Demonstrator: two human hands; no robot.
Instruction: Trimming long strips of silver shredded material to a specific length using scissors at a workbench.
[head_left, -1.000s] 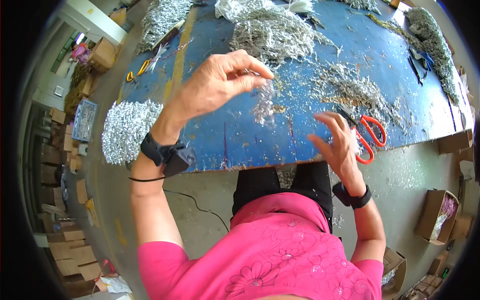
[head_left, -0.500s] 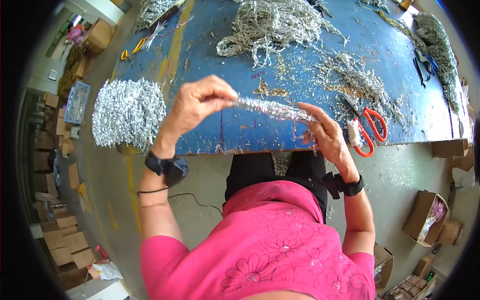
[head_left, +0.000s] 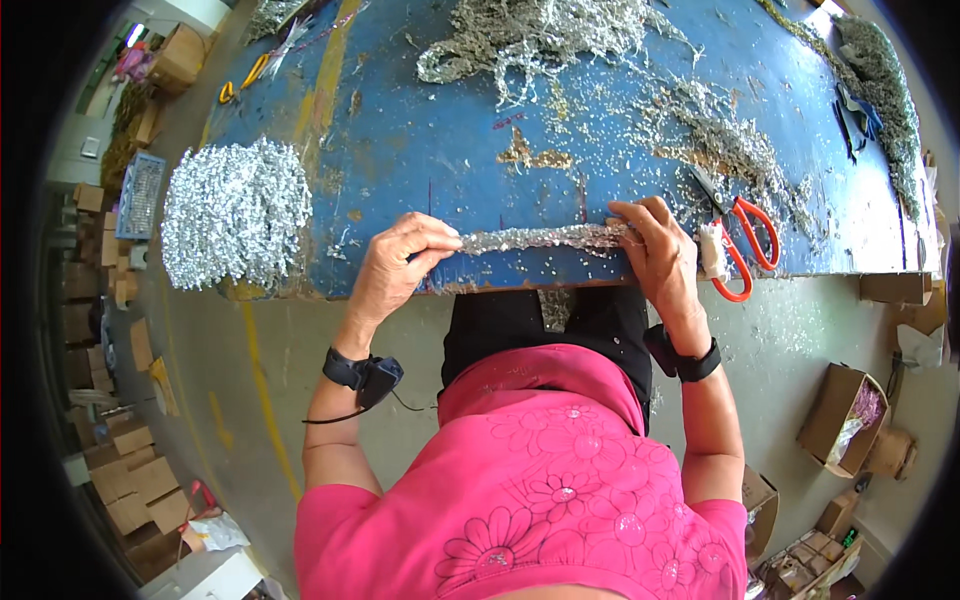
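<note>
A short length of silver tinsel (head_left: 545, 238) is stretched level between my hands, close to the table's front edge. My left hand (head_left: 405, 255) pinches one end between thumb and fingertips. At the other end my right hand (head_left: 660, 250) has its fingers closed round the strand. Just right of that hand lie red-handled scissors (head_left: 740, 250), blades pointing away from me, with white wrapping on one handle. To the left, a thick bundle of silver tinsel (head_left: 238, 215) rests at the table's edge.
Across the blue table (head_left: 400, 130) are scattered silver flakes. A tangled silver heap (head_left: 550, 45) lies at the back, a greyish tinsel bundle (head_left: 880, 110) at the far right. Yellow-handled scissors (head_left: 245, 78) lie far left. Cardboard boxes (head_left: 845, 415) stand on the floor.
My left hand has come down and slightly right, turning the tinsel strand from slanted to level. The right hand stays at the other end. The view has shifted slightly.
</note>
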